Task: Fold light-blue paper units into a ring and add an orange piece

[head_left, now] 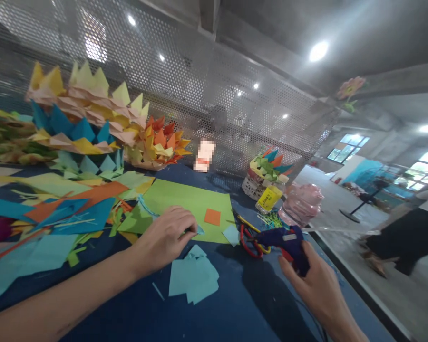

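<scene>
My right hand (316,280) is wrapped round a dark blue glue gun (288,242), whose nozzle points left above red-handled scissors (249,242). Over the green paper sheet (189,192), the fingers of my left hand (171,232) pinch a small piece of light blue paper (200,230), mostly hidden by the fingers. Just below that hand lies a loose pile of light blue paper squares (194,278). An orange paper square (212,216) rests on the green sheet, and a single light blue square (231,235) lies at its right corner.
Folded-paper crowns (82,118) in several colours stand at the back left. Coloured paper scraps (50,209) cover the table's left side. Behind the glue gun are a yellow-labelled bottle (270,197) and a pink glossy pot (301,204). A person (410,232) is beyond the table's right edge.
</scene>
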